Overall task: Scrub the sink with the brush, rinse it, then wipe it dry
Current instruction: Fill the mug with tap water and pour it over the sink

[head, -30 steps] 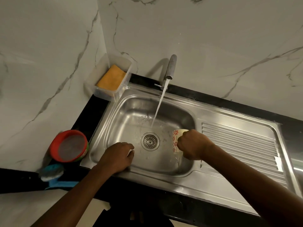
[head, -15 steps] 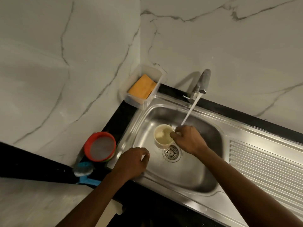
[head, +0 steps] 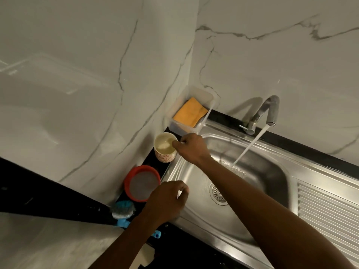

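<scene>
The steel sink (head: 196,220) fills the lower right, with its drain (head: 218,194) in the basin and water running from the tap (head: 272,111). My right hand (head: 191,147) grips a patterned cup (head: 165,147) by its handle; the cup stands upright on the black counter left of the sink. My left hand (head: 167,200) hovers over the sink's left rim with fingers loosely curled and nothing visible in it. A blue-handled brush (head: 123,211) lies on the counter just left of that hand. An orange cloth (head: 190,111) sits in a clear box (head: 210,97) in the corner.
A red-rimmed strainer bowl (head: 142,183) stands on the black counter (head: 48,197) between the cup and the brush. Marble walls meet in the corner behind the box. The ribbed draining board (head: 328,212) lies to the right of the basin.
My right hand carried the cup from the basin's right side, under the tap stream, out to the counter at the left. The view swung left. My left hand stayed by the sink's rim.
</scene>
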